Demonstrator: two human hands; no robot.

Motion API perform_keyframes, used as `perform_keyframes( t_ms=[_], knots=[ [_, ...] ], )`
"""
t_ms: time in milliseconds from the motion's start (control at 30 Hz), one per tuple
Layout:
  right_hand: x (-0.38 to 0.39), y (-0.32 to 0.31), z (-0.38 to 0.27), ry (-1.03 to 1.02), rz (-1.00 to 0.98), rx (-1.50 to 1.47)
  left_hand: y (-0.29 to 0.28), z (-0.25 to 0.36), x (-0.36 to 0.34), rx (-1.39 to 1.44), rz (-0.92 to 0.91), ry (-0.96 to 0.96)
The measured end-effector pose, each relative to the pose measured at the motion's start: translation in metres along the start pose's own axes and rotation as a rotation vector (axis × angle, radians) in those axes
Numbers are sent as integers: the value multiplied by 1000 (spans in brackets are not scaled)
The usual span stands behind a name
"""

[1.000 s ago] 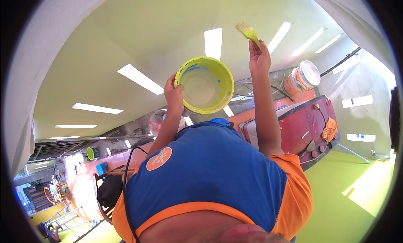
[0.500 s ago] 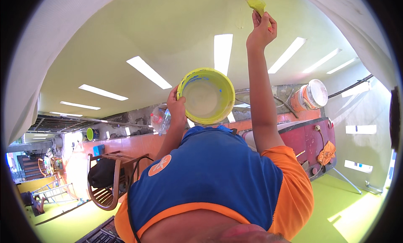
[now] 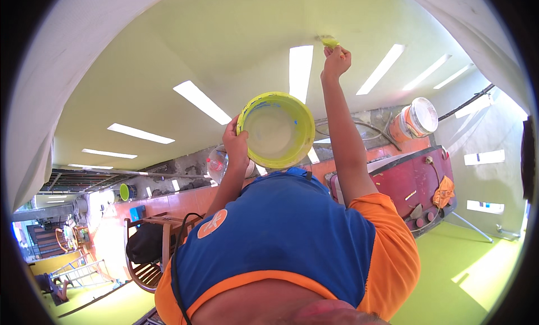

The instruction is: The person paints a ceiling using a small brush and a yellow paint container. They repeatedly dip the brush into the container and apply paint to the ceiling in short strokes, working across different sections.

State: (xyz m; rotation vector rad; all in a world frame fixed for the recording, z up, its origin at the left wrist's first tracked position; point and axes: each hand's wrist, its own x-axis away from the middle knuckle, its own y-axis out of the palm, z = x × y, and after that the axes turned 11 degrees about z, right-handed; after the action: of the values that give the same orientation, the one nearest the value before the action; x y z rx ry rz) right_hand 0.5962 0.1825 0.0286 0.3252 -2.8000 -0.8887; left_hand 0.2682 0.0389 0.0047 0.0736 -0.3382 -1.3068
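Observation:
A yellow-green bucket [image 3: 307,123] with pale liquid paint inside hangs in front of my chest. My left hand [image 3: 234,140] is closed on its left rim, thumb over the edge. Farther out, my right hand [image 3: 337,61] grips a paintbrush [image 3: 329,41] by its handle. The brush is coated yellow-green, and its bristles lie against the pale green wall [image 3: 236,44].
A white and orange pail [image 3: 415,122] stands by the wall at right, near a dark red table [image 3: 412,179] with an orange cloth [image 3: 443,191]. A wooden chair [image 3: 163,218] is at left. Clear plastic bottles [image 3: 218,163] lie behind my left forearm.
My right hand has come down the wall toward me with the paintbrush, whose bristles now point left. The left hand and bucket have hardly moved.

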Motion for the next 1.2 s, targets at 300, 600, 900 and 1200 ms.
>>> perform_keyframes(
  t_ms=[300,600,900,1200],
  knots=[
    [2,68,-92,-160,-155,-284,-58,0,-23,-33,-53,-12],
    [8,-15,20,4,78,73,-77,8,-41,-70,-61,0],
    [17,104,-132,-299,-297,-266,-86,8,-50,-27,-95,-22],
    [26,-20,23,-80,-1,45,-93,4,-56,-30,-92,-25]
  ],
)
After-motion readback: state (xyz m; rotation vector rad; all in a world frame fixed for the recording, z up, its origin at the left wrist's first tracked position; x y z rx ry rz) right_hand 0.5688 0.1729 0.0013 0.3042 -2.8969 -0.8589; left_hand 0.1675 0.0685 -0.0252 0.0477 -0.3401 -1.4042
